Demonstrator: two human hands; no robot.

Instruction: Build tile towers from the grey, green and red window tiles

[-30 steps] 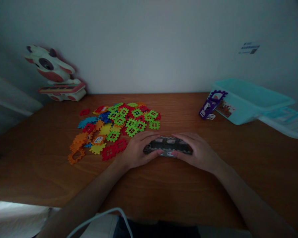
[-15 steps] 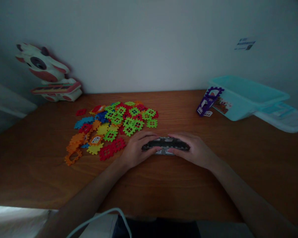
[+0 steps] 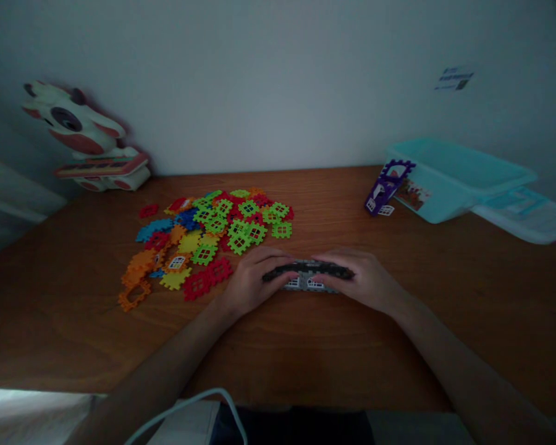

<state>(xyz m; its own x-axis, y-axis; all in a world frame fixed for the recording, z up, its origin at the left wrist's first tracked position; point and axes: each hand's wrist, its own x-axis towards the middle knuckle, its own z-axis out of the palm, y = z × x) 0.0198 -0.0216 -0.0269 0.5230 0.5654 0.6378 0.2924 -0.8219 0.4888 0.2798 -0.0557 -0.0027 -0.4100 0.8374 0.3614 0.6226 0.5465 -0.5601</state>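
Between my two hands, on the table in front of me, stands a grey toy-block structure (image 3: 302, 283) with white window frames on its near side and a dark upper edge. My left hand (image 3: 260, 273) is closed around its left end, thumb on the near face and fingers behind. On the right end, my right hand (image 3: 362, 276) grips in the same way. The structure's ends and much of its far side are hidden by my hands. Just left of my left hand lie joined red interlocking blocks (image 3: 207, 280).
A pile of green (image 3: 240, 236), orange, yellow, blue and red interlocking blocks spreads over the left. A cow toy with a keyboard (image 3: 102, 165) stands at the back left. At the right are a purple block assembly (image 3: 385, 188), a turquoise bin (image 3: 458, 179) and its lid (image 3: 526, 219).
The grey structure's top opening has narrowed between my hands, and more of its near side with the white windows shows. My hands have stayed nearly in place. The view has shifted slightly.
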